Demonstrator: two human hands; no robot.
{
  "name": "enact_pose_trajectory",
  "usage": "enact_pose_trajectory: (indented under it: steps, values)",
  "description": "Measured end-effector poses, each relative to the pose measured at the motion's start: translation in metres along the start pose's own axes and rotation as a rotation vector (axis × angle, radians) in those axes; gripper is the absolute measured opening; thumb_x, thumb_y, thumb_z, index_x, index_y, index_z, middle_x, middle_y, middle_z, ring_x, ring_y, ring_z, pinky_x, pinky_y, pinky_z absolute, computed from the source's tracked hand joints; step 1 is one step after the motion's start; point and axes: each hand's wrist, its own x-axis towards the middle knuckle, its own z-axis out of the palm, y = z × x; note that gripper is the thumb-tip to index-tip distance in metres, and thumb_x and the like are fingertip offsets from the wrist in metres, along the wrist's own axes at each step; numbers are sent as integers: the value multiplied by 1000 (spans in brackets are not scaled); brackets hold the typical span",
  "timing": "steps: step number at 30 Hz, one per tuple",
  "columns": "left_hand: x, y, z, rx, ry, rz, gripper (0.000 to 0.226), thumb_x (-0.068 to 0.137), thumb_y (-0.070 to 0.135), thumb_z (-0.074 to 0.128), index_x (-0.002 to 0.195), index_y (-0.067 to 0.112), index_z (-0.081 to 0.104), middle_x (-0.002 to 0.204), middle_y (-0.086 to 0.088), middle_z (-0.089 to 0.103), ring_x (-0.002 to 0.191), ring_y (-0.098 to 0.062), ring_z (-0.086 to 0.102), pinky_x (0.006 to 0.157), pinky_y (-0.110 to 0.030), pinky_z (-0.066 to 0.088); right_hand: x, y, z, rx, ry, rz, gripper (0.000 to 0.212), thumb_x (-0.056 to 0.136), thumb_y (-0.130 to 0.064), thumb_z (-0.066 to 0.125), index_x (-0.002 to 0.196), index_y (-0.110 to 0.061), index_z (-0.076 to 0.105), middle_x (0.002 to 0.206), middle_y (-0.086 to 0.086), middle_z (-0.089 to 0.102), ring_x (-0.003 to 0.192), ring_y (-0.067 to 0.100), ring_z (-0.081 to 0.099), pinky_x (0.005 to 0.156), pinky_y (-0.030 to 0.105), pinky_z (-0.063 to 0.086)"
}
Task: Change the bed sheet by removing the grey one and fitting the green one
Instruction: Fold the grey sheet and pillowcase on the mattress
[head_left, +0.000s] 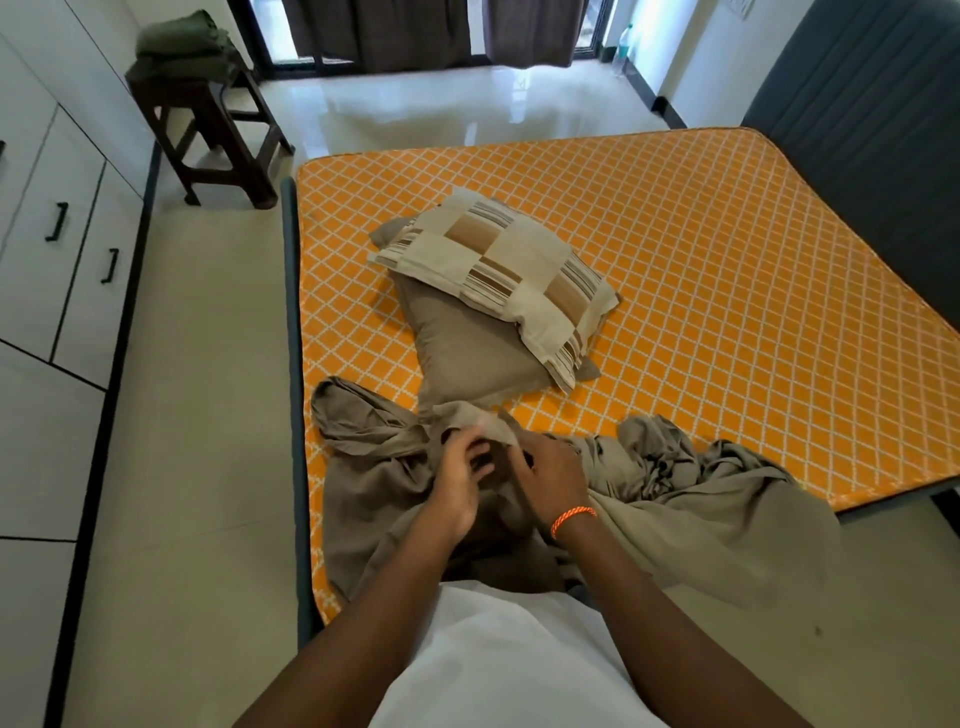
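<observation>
At the near corner of the bare orange mattress (701, 270), the left hand (457, 480) and right hand (550, 478) close their fingers on the bunched grey sheet (691, 499). Two stacked pillows (498, 296) lie just beyond. The folded green sheet (182, 44) rests on one stool (208, 124) by the wardrobe (47, 208), on the tiled floor (208, 415).

My feed is bright with daylight coming through the glass doors (584, 31) behind the curtains (415, 31), which throws a white glare across the glossy floor (441, 111). Shadows are soft, darkest under my forearms. The wide lens bows the mattress (727, 291) edges and wardrobe (47, 218) lines, and detail looks slightly smeared throughout.
</observation>
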Motion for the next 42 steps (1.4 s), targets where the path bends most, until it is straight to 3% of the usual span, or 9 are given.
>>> enact_pose_trajectory:
  steps: [4,10,15,19,25,27,30,36,42]
  values:
    - [17,0,-8,-12,268,-6,16,106,31,60,114,18,65,114,-11,70,98,-24,69,71,-35,56,-2,0,-2,-123,-120,-156,34,104,-48,46,119,-34,73,103,-8,75,90,12,67,74,39,54]
    - [20,10,-16,299,502,193,27,107,24,58,109,-1,67,102,-13,67,89,-22,60,75,-29,42,-3,3,-5,23,-156,-76,56,98,-66,52,142,-33,61,124,-7,72,101,-2,58,88,25,49]
    - [12,6,-5,390,355,260,14,97,5,63,109,5,69,105,-14,73,99,-30,70,82,-38,56,1,-1,1,-25,71,-42,52,103,-15,55,151,-33,49,146,-6,60,101,17,70,81,37,60]
    - [-1,2,11,337,171,286,14,99,21,66,108,17,76,103,-2,77,99,-21,73,88,-38,60,1,-10,2,-149,103,8,59,101,-10,50,157,-28,41,166,-18,30,70,16,64,60,36,57]
    - [2,-12,12,366,59,303,18,101,34,65,108,29,81,107,4,80,107,-18,75,99,-48,58,-2,-8,-5,-219,5,-63,65,99,-20,39,161,-36,29,159,-11,45,65,18,61,55,29,46]
    - [3,-14,11,362,63,264,16,98,37,67,97,34,83,100,2,81,102,-23,76,97,-53,59,-5,-11,-9,-184,-20,-71,66,103,-27,34,164,-40,13,120,1,71,64,19,61,55,35,49]
    - [4,-15,15,341,112,165,17,95,33,72,83,38,83,92,0,81,96,-26,77,95,-53,60,-6,-11,-6,-138,21,34,64,108,-25,39,164,-34,12,79,2,68,60,18,61,55,37,48]
    - [0,-12,14,181,168,45,15,96,24,73,98,11,81,93,-10,81,95,-33,77,92,-50,62,-10,0,2,-101,132,-64,36,104,-25,50,138,-26,62,131,-1,71,113,20,70,87,38,60]
    - [10,-21,6,218,129,-4,37,81,44,74,101,14,81,96,-12,80,96,-34,77,93,-56,61,-11,-7,-4,-145,239,-44,39,103,-24,43,137,-24,62,122,1,74,89,22,73,67,40,61]
